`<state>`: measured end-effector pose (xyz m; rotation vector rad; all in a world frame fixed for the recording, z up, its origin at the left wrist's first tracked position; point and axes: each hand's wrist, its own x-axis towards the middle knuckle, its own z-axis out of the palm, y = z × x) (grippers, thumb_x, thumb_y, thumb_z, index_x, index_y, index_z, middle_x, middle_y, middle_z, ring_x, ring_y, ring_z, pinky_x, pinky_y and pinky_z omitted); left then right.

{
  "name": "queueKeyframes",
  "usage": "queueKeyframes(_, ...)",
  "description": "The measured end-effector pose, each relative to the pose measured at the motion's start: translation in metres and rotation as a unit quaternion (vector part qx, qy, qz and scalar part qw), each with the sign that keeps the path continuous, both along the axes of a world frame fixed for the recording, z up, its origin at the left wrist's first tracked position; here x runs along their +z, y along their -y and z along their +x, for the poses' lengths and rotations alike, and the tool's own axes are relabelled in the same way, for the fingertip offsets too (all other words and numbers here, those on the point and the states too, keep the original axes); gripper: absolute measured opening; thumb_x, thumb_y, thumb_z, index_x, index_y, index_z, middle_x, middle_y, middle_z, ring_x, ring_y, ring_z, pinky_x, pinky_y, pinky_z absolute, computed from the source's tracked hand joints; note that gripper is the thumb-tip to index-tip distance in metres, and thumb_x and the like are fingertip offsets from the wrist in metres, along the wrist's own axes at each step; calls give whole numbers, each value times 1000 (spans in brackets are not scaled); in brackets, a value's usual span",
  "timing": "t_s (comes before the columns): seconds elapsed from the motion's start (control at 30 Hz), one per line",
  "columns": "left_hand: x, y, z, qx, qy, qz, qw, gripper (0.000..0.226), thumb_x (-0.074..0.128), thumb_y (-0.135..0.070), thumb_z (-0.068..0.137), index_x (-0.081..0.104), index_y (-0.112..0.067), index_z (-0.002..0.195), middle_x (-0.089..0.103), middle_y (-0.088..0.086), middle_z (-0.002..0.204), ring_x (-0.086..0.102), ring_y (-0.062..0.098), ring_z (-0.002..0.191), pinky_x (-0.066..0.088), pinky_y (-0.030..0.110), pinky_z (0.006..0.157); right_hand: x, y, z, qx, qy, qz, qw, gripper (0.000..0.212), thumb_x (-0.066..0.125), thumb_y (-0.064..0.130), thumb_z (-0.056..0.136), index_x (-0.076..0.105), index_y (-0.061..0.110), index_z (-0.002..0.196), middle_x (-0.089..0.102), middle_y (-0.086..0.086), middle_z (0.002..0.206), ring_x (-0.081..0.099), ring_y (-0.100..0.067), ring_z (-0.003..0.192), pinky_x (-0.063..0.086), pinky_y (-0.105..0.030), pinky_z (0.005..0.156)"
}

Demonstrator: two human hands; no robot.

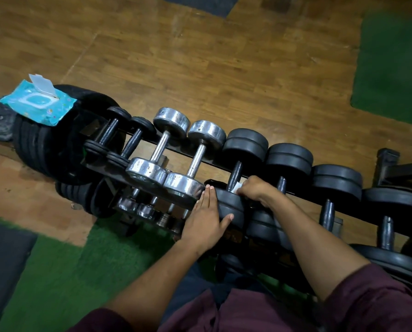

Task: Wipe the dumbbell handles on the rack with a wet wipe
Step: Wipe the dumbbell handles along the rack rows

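The left hand (pixel 206 220) lies flat, fingers straight and together, on the near head of a black dumbbell (pixel 233 188) on the rack (pixel 152 137), thumb spread along the head's rim. Just right of it the right hand (pixel 254 190) curls over the near end of that dumbbell's handle (pixel 234 174), pinching a white wipe (pixel 238 188) against it; only a small corner of the wipe shows. Left of this dumbbell sit two chrome dumbbells (pixel 176 152), then two small black ones (pixel 118 135). To its right more black dumbbells run along the rack. Past the rack's far left end, a blue wipes pack (pixel 36 103) with its flap up rests on stacked plates (pixel 44 144).
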<state>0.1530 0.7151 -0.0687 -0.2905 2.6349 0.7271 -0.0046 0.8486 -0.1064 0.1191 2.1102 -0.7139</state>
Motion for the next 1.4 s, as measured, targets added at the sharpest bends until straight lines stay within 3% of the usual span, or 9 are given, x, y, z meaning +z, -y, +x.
queueKeyframes(0.13, 2, 1, 0, -2, 3, -11, 1000, 96, 41, -63, 100, -8, -7, 161, -6, 10, 171, 3, 22, 158, 8, 35, 128, -5, -4, -2, -102, 59, -63, 991, 23, 60, 3, 90, 57, 10, 67, 52, -9, 60, 41, -16, 46, 29, -19, 40)
queueKeyframes(0.3, 6, 0, -1, -9, 8, -15, 1000, 94, 39, -62, 102, -12, -8, 161, -10, 8, 170, -1, 20, 158, 2, 29, 126, -18, 3, -20, -408, 116, -209, 881, 28, 42, -5, 94, 47, 14, 74, 42, -3, 57, 37, -11, 47, 29, -20, 41)
queueKeyframes(0.47, 3, 0, 0, -10, 7, -23, 1000, 95, 38, -63, 101, -11, -9, 161, -9, 8, 170, -2, 18, 157, 2, 30, 127, -23, 3, -27, -485, 158, -248, 824, 18, 43, 7, 95, 51, 15, 81, 44, -1, 62, 41, -12, 51, 31, -24, 50)
queueKeyframes(0.87, 7, -2, -1, -6, 9, -20, 1000, 94, 39, -62, 102, -13, -9, 161, -11, 6, 170, -2, 17, 157, -3, 24, 122, -23, -17, -12, -148, 233, -109, 955, 22, 49, 7, 87, 46, 17, 67, 43, -1, 61, 36, -10, 44, 21, -22, 44)
queueKeyframes(1.0, 7, -2, -1, -8, 9, -21, 1000, 94, 38, -62, 102, -13, -9, 160, -12, 7, 170, -4, 16, 157, -4, 24, 122, 7, -17, -21, 4, 171, -42, 984, 23, 52, 9, 80, 48, 15, 59, 44, -2, 51, 33, -12, 39, 21, -21, 45)
queueKeyframes(1.13, 7, -2, 0, -8, 6, -19, 1000, 93, 38, -62, 102, -12, -9, 161, -11, 8, 170, -4, 17, 157, -4, 25, 122, 44, -13, -44, 89, 37, -76, 992, 27, 58, 8, 70, 39, 19, 55, 32, -4, 56, 25, -17, 50, 17, -29, 51)
queueKeyframes(1.2, 5, -2, 0, -7, 1, -20, 1000, 94, 37, -63, 102, -11, -8, 161, -10, 9, 170, -4, 17, 157, -3, 26, 124, 55, -8, -57, 154, -117, -45, 980, 33, 59, 16, 79, 36, 17, 56, 31, -4, 56, 29, -21, 53, 20, -33, 54)
queueKeyframes(1.27, 3, -1, 0, -7, 0, -20, 1000, 94, 37, -63, 101, -10, -8, 161, -9, 9, 170, -4, 17, 157, 0, 28, 126, 60, 2, -62, 244, -278, 33, 928, 35, 54, 23, 89, 42, 12, 59, 41, -3, 59, 45, -29, 58, 30, -31, 51)
queueKeyframes(1.4, 2, -1, 0, -3, 2, -12, 1000, 95, 38, -64, 101, -12, -10, 161, -10, 7, 170, -3, 17, 157, 2, 30, 126, 60, 28, -49, 408, -373, 123, 824, 8, 54, 7, 91, 62, 8, 92, 58, -12, 98, 62, -37, 77, 41, -37, 54)
